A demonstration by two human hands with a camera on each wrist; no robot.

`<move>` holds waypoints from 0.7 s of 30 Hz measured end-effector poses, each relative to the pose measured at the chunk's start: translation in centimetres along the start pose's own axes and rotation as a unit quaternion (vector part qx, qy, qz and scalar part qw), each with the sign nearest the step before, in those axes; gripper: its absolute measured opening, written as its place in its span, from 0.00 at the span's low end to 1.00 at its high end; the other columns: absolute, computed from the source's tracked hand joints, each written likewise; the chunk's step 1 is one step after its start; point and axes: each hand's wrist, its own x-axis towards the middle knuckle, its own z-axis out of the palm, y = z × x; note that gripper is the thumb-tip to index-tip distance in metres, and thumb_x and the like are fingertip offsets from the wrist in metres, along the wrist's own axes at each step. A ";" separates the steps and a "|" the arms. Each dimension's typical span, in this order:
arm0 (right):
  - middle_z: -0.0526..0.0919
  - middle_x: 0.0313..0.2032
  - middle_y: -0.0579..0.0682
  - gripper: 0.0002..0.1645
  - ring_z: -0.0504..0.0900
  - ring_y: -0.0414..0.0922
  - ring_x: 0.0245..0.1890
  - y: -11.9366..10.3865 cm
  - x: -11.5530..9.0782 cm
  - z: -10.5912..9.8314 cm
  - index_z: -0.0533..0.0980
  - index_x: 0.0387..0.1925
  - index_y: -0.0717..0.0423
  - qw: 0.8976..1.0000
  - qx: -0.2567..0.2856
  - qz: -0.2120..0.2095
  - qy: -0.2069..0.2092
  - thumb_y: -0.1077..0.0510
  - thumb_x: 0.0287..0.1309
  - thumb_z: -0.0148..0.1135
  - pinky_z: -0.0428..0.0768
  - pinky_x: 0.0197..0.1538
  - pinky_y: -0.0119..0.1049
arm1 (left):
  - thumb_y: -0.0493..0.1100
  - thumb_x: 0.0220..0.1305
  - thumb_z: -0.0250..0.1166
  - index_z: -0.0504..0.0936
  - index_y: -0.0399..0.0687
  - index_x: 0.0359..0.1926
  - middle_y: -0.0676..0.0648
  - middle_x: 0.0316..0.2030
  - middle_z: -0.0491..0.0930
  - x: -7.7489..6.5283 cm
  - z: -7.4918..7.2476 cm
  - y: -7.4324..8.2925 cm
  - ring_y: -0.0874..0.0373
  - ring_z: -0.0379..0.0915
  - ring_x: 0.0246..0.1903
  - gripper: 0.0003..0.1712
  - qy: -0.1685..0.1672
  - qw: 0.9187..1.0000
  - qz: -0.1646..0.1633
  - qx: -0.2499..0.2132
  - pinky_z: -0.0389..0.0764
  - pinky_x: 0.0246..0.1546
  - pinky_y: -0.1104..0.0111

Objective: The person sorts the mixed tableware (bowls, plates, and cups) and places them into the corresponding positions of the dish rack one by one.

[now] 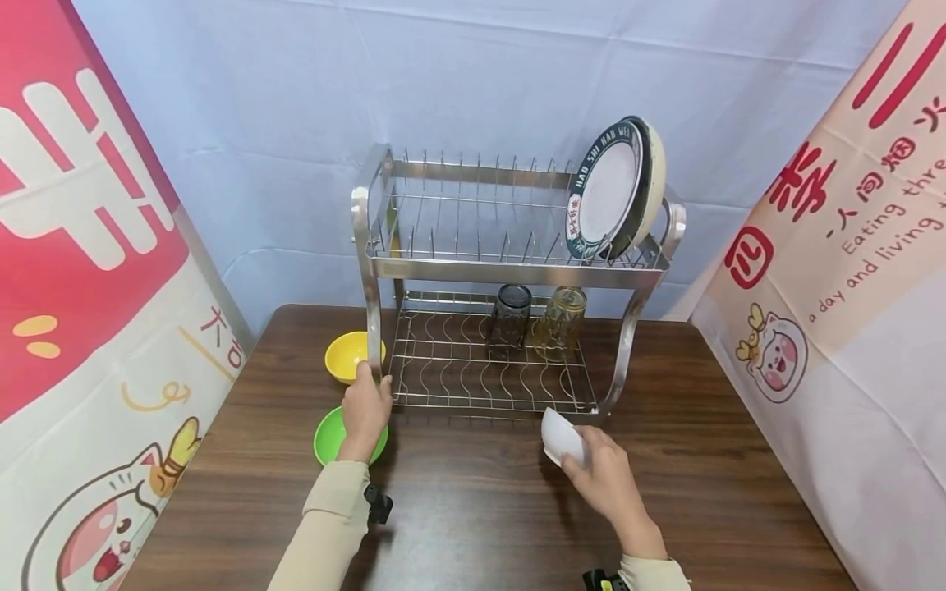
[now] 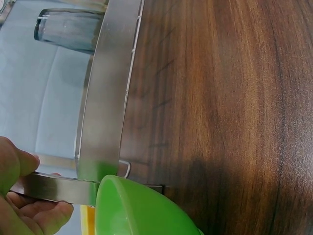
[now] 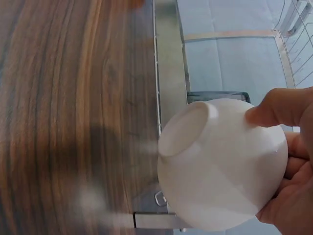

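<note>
A two-tier metal dish rack (image 1: 517,272) stands on the wooden table. My left hand (image 1: 365,410) grips its left front upright, thumb and fingers around the metal strip in the left wrist view. Just below that hand is a green bowl (image 1: 328,437), partly hidden by the wrist; a yellow bowl (image 1: 346,356) sits beyond it. My right hand (image 1: 602,472) holds a white bowl (image 1: 562,437) tilted on its side before the rack's lower right front. In the right wrist view the thumb presses the white bowl's (image 3: 225,166) outside near its foot, with the fingers at the rim.
On the lower tier stand a dark glass (image 1: 510,320) and an amber glass (image 1: 562,322). Plates, the front one with a lettered dark rim (image 1: 606,189), lean with a cream dish (image 1: 654,180) at the upper tier's right end. Cloth walls (image 1: 296,123) surround the table (image 1: 473,509).
</note>
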 end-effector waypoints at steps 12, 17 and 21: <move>0.81 0.37 0.62 0.19 0.78 0.50 0.35 -0.6 2.7 0.2 0.76 0.43 0.67 0.959 0.178 0.221 -0.001 0.68 0.45 0.65 0.75 0.35 0.36 | 0.43 0.61 0.62 0.66 0.38 0.40 0.29 0.27 0.77 0.0 0.1 0.0 0.32 0.75 0.29 0.16 0.002 1.000 -0.002 -0.002 0.71 0.24 0.46; 0.80 0.39 0.65 0.17 0.78 0.47 0.37 -0.6 4.3 0.2 0.74 0.44 0.70 0.917 0.269 0.294 0.014 0.69 0.48 0.60 0.76 0.35 0.29 | 0.43 0.62 0.62 0.67 0.38 0.40 0.30 0.28 0.77 0.1 0.3 -0.1 0.32 0.75 0.29 0.15 0.003 1.000 -0.003 -0.004 0.72 0.25 0.47; 0.78 0.42 0.68 0.18 0.78 0.44 0.37 -0.3 5.6 0.4 0.72 0.45 0.72 0.893 0.318 0.317 0.022 0.70 0.50 0.57 0.76 0.36 0.28 | 0.44 0.62 0.61 0.66 0.38 0.40 0.30 0.28 0.77 0.1 0.3 -0.2 0.32 0.75 0.29 0.15 0.003 1.000 -0.005 -0.003 0.72 0.25 0.46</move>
